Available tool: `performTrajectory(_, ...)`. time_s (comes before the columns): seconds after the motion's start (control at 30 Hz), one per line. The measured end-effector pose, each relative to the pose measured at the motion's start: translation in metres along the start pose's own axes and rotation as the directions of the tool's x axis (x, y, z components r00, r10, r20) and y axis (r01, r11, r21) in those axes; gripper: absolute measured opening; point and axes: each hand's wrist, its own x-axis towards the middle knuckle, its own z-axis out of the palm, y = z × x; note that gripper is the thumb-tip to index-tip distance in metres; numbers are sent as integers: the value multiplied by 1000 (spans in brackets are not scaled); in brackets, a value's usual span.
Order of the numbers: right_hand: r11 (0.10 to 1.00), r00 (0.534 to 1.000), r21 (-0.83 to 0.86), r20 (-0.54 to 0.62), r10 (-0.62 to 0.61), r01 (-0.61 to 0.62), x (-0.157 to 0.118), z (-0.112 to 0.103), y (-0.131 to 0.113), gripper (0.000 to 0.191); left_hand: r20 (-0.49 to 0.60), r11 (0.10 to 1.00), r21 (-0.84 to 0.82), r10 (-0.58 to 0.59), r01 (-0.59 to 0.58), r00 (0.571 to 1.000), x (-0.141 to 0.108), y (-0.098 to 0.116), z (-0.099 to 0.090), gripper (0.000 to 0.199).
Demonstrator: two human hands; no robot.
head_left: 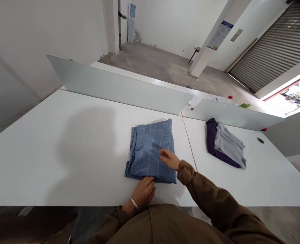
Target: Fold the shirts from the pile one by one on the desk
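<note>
Brown cloth sleeves point(208, 191) run down to both your hands. Your left hand point(143, 192), a pale band point(134, 203) at its wrist, has its fingers curled at the near edge of the folded blue cloth point(148, 154); whether they pinch it, you can't really tell from here. Your right hand point(170, 159) is loosely spread over the right side, gripping nothing. The cloth is a squarish, layered bundle with thin white checks, puckered at left, lying on the smooth white table point(33, 142) just left of a seam. Well to your right, a rumpled grey cloth point(228, 142) lies on a folded purple cloth point(211, 139). Beyond, two upright panels, a long one point(119, 86) and a shorter one point(231, 113), block the far side. Farther off stand a pillar point(211, 44) and a ribbed metal shutter point(279, 44).
</note>
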Motion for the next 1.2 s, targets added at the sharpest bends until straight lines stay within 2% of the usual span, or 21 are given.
performTrajectory(0.07, 973, 994, -202, -4, -112, 109, -20, 15, 20, 34, -140, 999, 42, -10, 17, 990, 1, -3, -10, 21)
performTrajectory(0.13, 915, 980, -354, 27, -195, 192, -36, 38, 34, 37, -223, 992, 97, -56, 79, 973, 8, -9, -17, 20)
performTrajectory(0.23, 859, 977, -467, 53, -209, 209, -46, 67, 45, 38, -231, 965, 172, -156, 198, 960, 21, -24, -21, 21)
performTrajectory(0.3, 859, 974, -461, 61, -220, 223, -47, 72, 48, 37, -194, 942, 201, -230, 268, 954, 26, -35, -21, 21)
performTrajectory(0.37, 881, 966, -406, 14, -260, 243, -46, 64, 52, 36, -173, 923, 210, -291, 324, 941, 26, -45, -20, 22)
performTrajectory(0.43, 915, 953, -349, -145, -266, 202, -45, 46, 59, 36, -202, 899, 204, -350, 389, 915, 21, -54, -17, 25)
performTrajectory(0.5, 956, 926, -284, -339, -168, 70, -46, 25, 69, 37, -270, 860, 180, -423, 477, 865, 15, -62, -14, 33)
performTrajectory(0.57, 981, 908, -159, -416, 38, -114, -47, 10, 80, 41, -306, 820, 135, -500, 557, 810, 12, -70, -12, 43)
performTrajectory(0.63, 958, 895, -19, -362, 260, -286, -47, 3, 89, 49, -271, 788, 94, -568, 608, 777, 14, -75, -11, 50)
performTrajectory(0.7, 928, 887, 64, -276, 369, -366, -45, 5, 94, 58, -196, 758, 74, -626, 648, 754, 21, -78, -14, 53)
performTrajectory(0.77, 923, 886, 93, -259, 384, -373, -42, 11, 95, 64, -122, 711, 44, -694, 702, 710, 31, -76, -19, 54)
performTrajectory(0.87, 912, 873, 156, -267, 408, -379, -37, 16, 95, 69, -21, 583, -57, -812, 811, 583, 47, -69, -27, 59)
performTrajectory(0.93, 886, 864, 237, -228, 449, -398, -34, 15, 98, 71, 22, 507, -113, -858, 854, 513, 56, -65, -30, 63)
performTrajectory(1.0, 857, 863, 320, -177, 473, -404, -33, 12, 104, 73, 36, 460, -152, -882, 875, 470, 62, -62, -30, 64)
performTrajectory(1.1, 836, 884, 413, -136, 448, -360, -30, 12, 111, 73, 52, 380, -249, -913, 891, 404, 69, -62, -29, 60)
performTrajectory(1.2, 793, 906, 518, -77, 416, -320, -27, 13, 113, 68, 74, 310, -395, -928, 865, 366, 74, -62, -26, 50)
